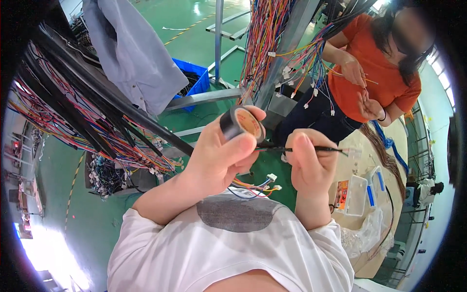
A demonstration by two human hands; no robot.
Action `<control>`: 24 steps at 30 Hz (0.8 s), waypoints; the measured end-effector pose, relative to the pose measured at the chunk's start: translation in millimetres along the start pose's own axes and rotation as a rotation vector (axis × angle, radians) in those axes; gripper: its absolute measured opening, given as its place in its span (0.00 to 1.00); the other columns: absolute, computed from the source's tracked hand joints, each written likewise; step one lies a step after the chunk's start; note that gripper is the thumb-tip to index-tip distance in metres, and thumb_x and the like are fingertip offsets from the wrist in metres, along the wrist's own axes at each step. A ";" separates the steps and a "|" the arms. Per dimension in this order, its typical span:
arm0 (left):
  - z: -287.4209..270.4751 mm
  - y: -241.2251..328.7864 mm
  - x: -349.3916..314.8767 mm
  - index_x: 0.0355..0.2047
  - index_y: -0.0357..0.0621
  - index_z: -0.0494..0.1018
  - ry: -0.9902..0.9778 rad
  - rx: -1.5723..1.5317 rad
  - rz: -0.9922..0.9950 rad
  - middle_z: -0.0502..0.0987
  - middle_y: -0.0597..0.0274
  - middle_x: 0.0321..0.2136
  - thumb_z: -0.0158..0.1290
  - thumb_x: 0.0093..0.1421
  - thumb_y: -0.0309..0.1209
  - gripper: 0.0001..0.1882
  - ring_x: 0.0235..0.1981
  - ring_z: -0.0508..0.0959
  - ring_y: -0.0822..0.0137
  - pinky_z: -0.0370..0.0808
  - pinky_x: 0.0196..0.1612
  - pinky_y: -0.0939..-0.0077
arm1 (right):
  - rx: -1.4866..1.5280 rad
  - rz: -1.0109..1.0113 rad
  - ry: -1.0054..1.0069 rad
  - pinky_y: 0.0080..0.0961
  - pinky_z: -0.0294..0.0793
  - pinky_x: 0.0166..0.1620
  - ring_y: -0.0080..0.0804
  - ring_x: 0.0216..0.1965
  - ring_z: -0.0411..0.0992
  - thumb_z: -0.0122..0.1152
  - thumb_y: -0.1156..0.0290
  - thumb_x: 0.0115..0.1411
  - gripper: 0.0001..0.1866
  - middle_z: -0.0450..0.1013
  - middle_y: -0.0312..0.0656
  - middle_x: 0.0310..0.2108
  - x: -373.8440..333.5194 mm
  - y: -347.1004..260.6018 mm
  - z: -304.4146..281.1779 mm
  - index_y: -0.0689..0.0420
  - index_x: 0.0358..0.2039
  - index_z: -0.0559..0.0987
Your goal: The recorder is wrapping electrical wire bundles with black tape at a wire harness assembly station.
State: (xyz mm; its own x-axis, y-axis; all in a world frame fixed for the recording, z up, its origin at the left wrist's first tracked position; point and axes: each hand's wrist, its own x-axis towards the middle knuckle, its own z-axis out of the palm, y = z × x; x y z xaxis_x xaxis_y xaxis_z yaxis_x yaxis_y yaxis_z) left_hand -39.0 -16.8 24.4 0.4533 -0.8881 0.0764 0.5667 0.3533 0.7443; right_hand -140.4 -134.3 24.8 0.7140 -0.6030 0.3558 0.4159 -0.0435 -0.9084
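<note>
My left hand (214,153) is closed around a roll of black tape (231,126), its cardboard core facing up and to the right. In my right hand (311,168), thumb and fingers pinch a thin wire bundle wrapped in black tape (327,149). A whitish connector (354,153) sticks out past the right fingers on short wires. Between the two hands the dark bundle runs on to my left fingers. Below the hands, loose coloured wires (253,187) with small white connectors (272,178) hang in front of my shirt.
Thick black-sleeved wire harnesses (73,97) hang on the left, by a grey garment (129,53). A blue crate (197,82) stands behind. Across from me, a person in an orange top (374,63) handles wires. The wooden table (389,214) at right bears a clear plastic box (356,195).
</note>
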 end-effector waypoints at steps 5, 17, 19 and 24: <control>-19.1 -3.3 4.2 0.42 0.37 0.60 -0.297 0.430 0.387 0.64 0.63 0.29 0.57 0.47 0.43 0.29 0.22 0.60 0.79 0.57 0.22 0.89 | 0.055 0.034 0.010 0.15 0.45 0.17 0.15 0.14 0.52 0.48 0.73 0.55 0.12 0.58 0.32 0.12 5.7 -0.8 -0.8 0.63 0.16 0.68; -8.4 -24.3 21.5 0.47 0.41 0.55 0.016 0.440 0.148 0.68 0.67 0.29 0.57 0.47 0.24 0.29 0.24 0.69 0.74 0.65 0.24 0.84 | -0.262 -0.175 -0.191 0.13 0.51 0.20 0.13 0.17 0.55 0.48 0.74 0.55 0.11 0.62 0.30 0.15 12.4 4.2 -5.9 0.64 0.18 0.69; -14.9 -11.3 20.2 0.47 0.41 0.56 -0.045 0.274 0.020 0.67 0.69 0.28 0.56 0.48 0.27 0.27 0.21 0.67 0.76 0.62 0.22 0.86 | -0.155 -0.142 -0.153 0.14 0.53 0.19 0.14 0.17 0.56 0.50 0.76 0.55 0.09 0.63 0.31 0.14 13.3 2.6 -5.0 0.64 0.19 0.70; -3.1 5.6 8.6 0.43 0.40 0.60 0.040 -0.104 -0.158 0.62 0.72 0.23 0.53 0.52 0.38 0.23 0.16 0.58 0.82 0.52 0.17 0.88 | 0.016 -0.039 -0.010 0.12 0.50 0.19 0.13 0.16 0.54 0.48 0.76 0.55 0.09 0.62 0.32 0.14 9.7 4.6 0.4 0.63 0.19 0.70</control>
State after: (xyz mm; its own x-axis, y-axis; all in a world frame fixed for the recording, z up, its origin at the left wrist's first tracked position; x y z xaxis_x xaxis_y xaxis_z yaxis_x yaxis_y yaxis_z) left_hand -29.9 -21.6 27.1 0.3790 -0.9232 -0.0639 0.6999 0.2408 0.6724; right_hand -131.3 -140.1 24.1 0.7026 -0.5932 0.3929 0.4522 -0.0541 -0.8903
